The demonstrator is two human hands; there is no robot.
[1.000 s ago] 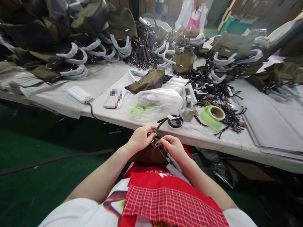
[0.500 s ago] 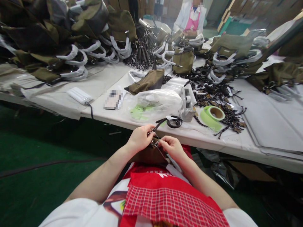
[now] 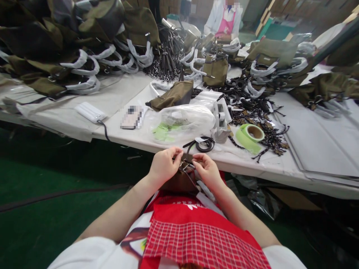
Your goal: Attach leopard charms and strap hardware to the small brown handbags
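A brown bag (image 3: 179, 183) rests on my lap against the table's front edge, with metal rings and thin straps at its top. My left hand (image 3: 166, 163) is at the upper left of these fittings, thumb and fingertips pinched together; what they hold is too small to name. Just right of the fittings is my right hand (image 3: 206, 170), its fingers curled and thumb near the fingertips, with any held item hard to make out. A coiled black strap (image 3: 205, 144) lies on the table edge above the hands, one end running down between them.
On the table (image 3: 117, 140) are a clear plastic bag (image 3: 182, 123), a green tape roll (image 3: 254, 133), a phone (image 3: 131, 117) and a white device (image 3: 90, 112). Olive bags (image 3: 215, 71) and dark straps are piled behind. A person in a pink apron (image 3: 225, 27) is across the table.
My hands have moved slightly apart above the bag's fittings. My right hand has risen a little from the metal hardware, and the view has shifted slightly.
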